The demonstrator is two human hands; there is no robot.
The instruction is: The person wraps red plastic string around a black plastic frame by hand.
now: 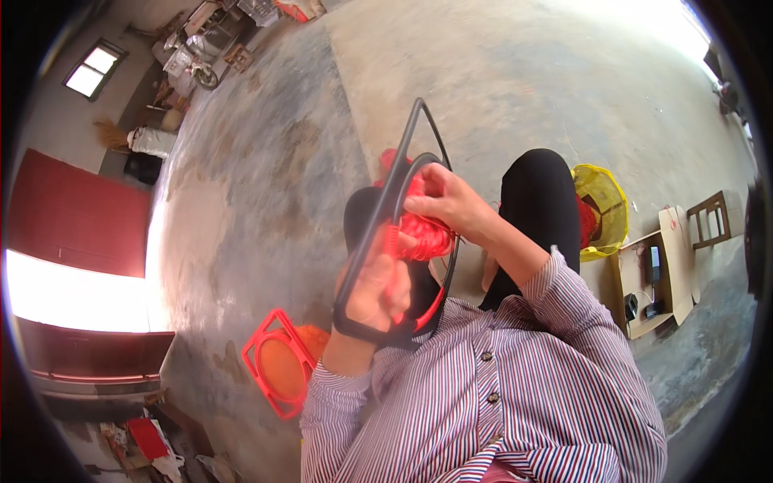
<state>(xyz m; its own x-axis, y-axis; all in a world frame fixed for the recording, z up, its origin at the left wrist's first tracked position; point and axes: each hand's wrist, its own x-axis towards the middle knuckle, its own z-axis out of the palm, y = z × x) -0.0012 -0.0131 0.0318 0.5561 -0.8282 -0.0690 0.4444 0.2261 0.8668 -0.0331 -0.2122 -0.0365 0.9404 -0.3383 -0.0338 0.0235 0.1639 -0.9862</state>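
Observation:
A black frame of looped bars stands tilted above my lap. My left hand, slightly blurred, is closed low inside it, around a red part of the frame. A bundle of bright red cord hangs in and behind the frame, between my two hands. At the frame's inner curved bar, my right hand is closed in a pinch on red strands. Its thumb and index finger are bent together, and the exact grip is partly hidden. Below the bundle, a red strip runs along the frame's lower edge.
A red plastic frame with an orange round middle is at my left. To my right stand a yellow basket with red material, an open cardboard box with small dark devices, and a wooden stool. A three-wheeler is parked far left.

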